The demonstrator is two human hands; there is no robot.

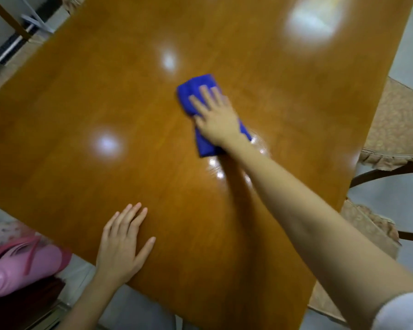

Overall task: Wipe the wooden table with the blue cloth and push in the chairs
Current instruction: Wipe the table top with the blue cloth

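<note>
- The person's right hand (215, 115) lies flat on the blue cloth (195, 89). The fingers are straight and spread. They press down on the cloth and do not curl round it.
- The blue cloth is folded into a long pad. It sits near the middle of the wooden table (93, 96), a bit toward the right side.
- The left hand (122, 248) rests flat on the table near the close edge. It is open and holds nothing. It looks like it is there to lean on.
- Just behind the cloth there are shiny wet streaks (216, 169), so that part looks wiped. The picture does not show how much of the rest of the top is done.
- Two chairs show on the right. One chair seat (396, 122) and another chair seat (367, 225) stick out from under the table edge. They likely have to be pushed in later.
- A pink thing (22, 267) sits at the lower left, off the table. It is too blurry to name.
- So the job looks about part way: wiping is going on, and the chairs are left to do.
</note>
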